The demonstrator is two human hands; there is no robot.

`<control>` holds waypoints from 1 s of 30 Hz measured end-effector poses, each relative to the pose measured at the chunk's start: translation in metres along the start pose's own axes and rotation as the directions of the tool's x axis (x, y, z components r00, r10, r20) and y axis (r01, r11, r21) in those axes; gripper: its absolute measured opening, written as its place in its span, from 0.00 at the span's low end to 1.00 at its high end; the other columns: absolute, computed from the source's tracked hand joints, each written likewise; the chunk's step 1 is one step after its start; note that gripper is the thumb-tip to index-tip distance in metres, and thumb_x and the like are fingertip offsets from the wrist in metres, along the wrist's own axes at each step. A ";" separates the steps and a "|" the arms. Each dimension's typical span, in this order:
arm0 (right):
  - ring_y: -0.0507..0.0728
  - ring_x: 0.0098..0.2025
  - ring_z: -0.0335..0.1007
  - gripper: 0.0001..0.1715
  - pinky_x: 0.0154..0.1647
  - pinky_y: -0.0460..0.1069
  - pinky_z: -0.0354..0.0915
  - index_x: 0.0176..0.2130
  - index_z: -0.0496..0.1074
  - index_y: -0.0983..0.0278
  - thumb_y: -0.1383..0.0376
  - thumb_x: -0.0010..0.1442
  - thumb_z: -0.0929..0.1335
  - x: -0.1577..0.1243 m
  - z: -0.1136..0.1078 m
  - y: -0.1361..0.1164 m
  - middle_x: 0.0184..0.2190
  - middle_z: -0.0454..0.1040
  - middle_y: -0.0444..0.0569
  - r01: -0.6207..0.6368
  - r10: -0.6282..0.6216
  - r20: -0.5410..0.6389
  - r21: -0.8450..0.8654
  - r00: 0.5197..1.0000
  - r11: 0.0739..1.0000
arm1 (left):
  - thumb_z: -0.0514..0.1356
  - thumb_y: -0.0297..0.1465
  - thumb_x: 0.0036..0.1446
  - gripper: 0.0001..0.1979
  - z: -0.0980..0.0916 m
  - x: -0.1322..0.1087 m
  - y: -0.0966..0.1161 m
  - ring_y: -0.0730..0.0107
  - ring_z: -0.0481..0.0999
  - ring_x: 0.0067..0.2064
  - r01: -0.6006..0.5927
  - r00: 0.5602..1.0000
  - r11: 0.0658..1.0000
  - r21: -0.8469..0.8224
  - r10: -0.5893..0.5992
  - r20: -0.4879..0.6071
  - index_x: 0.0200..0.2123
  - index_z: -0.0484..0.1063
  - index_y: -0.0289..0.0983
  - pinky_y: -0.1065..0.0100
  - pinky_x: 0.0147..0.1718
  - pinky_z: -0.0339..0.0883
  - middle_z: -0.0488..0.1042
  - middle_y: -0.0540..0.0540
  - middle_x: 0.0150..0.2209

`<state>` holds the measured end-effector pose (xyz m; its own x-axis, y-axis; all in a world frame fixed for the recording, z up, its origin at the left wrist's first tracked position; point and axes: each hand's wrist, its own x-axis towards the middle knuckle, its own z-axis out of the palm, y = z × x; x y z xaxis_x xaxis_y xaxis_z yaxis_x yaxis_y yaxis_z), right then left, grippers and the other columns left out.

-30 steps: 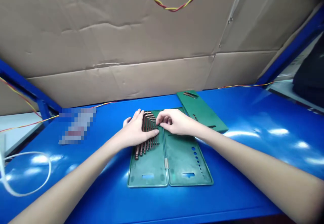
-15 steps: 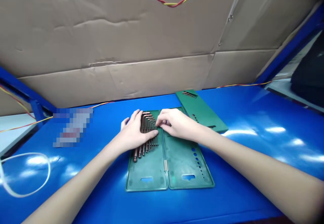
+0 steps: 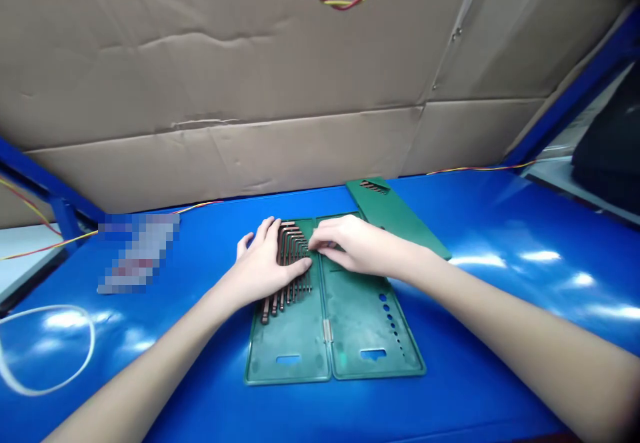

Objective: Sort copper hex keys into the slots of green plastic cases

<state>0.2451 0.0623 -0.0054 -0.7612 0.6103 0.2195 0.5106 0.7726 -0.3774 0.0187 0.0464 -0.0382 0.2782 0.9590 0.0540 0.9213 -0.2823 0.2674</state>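
A green plastic case (image 3: 373,323) lies opened flat on the blue table, its hinge running between the two halves. Several L-shaped hex keys (image 3: 293,246) rest side by side in its left half, graded from large to small. My left hand (image 3: 263,259) lies over the left side of these keys, fingers spread and thumb stretched across them. My right hand (image 3: 345,243) is at the right end of the row, near the hinge, with fingers bent and pressed together; what is between the fingertips is hidden.
Behind my right hand lies a closed green case (image 3: 400,213). A white loop (image 3: 93,336) and a blurred packet (image 3: 143,253) are on the left. Cardboard (image 3: 300,83) stands behind the blue table (image 3: 475,363), with twisted red-yellow wire (image 3: 340,6) hanging above.
The view has shifted slightly. My right hand has moved a little to the right, with its fingers still bent at the small keys. My left hand stays over the keys.
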 end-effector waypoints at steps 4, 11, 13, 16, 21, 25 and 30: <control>0.58 0.42 0.75 0.09 0.45 0.50 0.66 0.45 0.75 0.65 0.72 0.66 0.66 0.000 0.001 0.001 0.42 0.79 0.54 -0.012 0.013 -0.024 0.020 1.000 1.000 | 0.54 0.60 0.58 0.48 0.000 -0.002 -0.001 0.46 0.45 0.74 -0.003 1.000 1.000 0.009 0.003 0.009 0.70 0.52 0.35 0.44 0.68 0.42 0.50 0.33 0.73; 0.54 0.36 0.73 0.04 0.40 0.48 0.66 0.40 0.76 0.66 0.71 0.63 0.70 0.004 0.014 0.008 0.37 0.77 0.50 -0.072 0.081 -0.119 0.076 0.990 0.995 | 0.54 0.59 0.59 0.47 0.000 -0.002 0.000 0.48 0.45 0.74 -0.007 1.000 1.000 0.021 0.007 -0.004 0.70 0.52 0.32 0.45 0.67 0.43 0.51 0.31 0.72; 0.53 0.34 0.73 0.06 0.39 0.47 0.67 0.41 0.76 0.66 0.72 0.62 0.71 0.004 0.017 0.009 0.36 0.78 0.49 -0.105 0.125 -0.133 0.144 0.983 0.984 | 0.54 0.59 0.59 0.47 0.001 -0.003 0.000 0.47 0.46 0.74 -0.018 1.000 1.000 0.016 0.019 -0.022 0.69 0.53 0.32 0.44 0.67 0.43 0.53 0.31 0.72; 0.53 0.33 0.73 0.06 0.39 0.48 0.67 0.41 0.76 0.66 0.72 0.61 0.71 0.006 0.019 0.009 0.37 0.78 0.49 -0.146 0.169 -0.133 0.167 0.977 0.975 | 0.55 0.59 0.58 0.45 0.001 -0.003 0.000 0.46 0.48 0.73 -0.030 0.999 1.000 0.004 0.030 -0.033 0.68 0.55 0.34 0.44 0.67 0.44 0.55 0.31 0.71; 0.54 0.34 0.72 0.08 0.39 0.48 0.65 0.39 0.76 0.66 0.76 0.62 0.68 0.010 0.021 0.006 0.37 0.79 0.51 -0.177 0.194 -0.147 0.119 0.970 0.977 | 0.57 0.58 0.57 0.44 0.001 -0.003 0.002 0.46 0.50 0.72 -0.028 0.998 0.999 -0.016 0.027 -0.055 0.67 0.56 0.36 0.45 0.66 0.45 0.57 0.32 0.70; 0.54 0.35 0.72 0.08 0.40 0.49 0.65 0.39 0.76 0.66 0.75 0.62 0.67 0.010 0.019 0.006 0.37 0.79 0.51 -0.125 0.143 -0.134 0.133 0.981 0.983 | 0.57 0.58 0.56 0.46 0.003 -0.002 0.002 0.45 0.50 0.72 -0.013 0.999 1.000 -0.022 0.012 -0.045 0.67 0.55 0.35 0.45 0.66 0.44 0.56 0.31 0.70; 0.54 0.36 0.70 0.09 0.40 0.48 0.65 0.40 0.75 0.66 0.76 0.62 0.67 0.005 0.014 0.008 0.37 0.76 0.50 -0.061 0.073 -0.101 0.118 0.992 0.991 | 0.56 0.58 0.56 0.46 0.003 0.000 0.004 0.46 0.48 0.73 0.016 1.000 1.000 -0.017 -0.017 -0.019 0.68 0.53 0.35 0.43 0.67 0.42 0.55 0.31 0.71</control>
<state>0.2395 0.0687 -0.0199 -0.6777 0.6797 0.2808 0.5053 0.7078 -0.4937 0.0234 0.0449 -0.0402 0.2575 0.9639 0.0677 0.9210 -0.2660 0.2845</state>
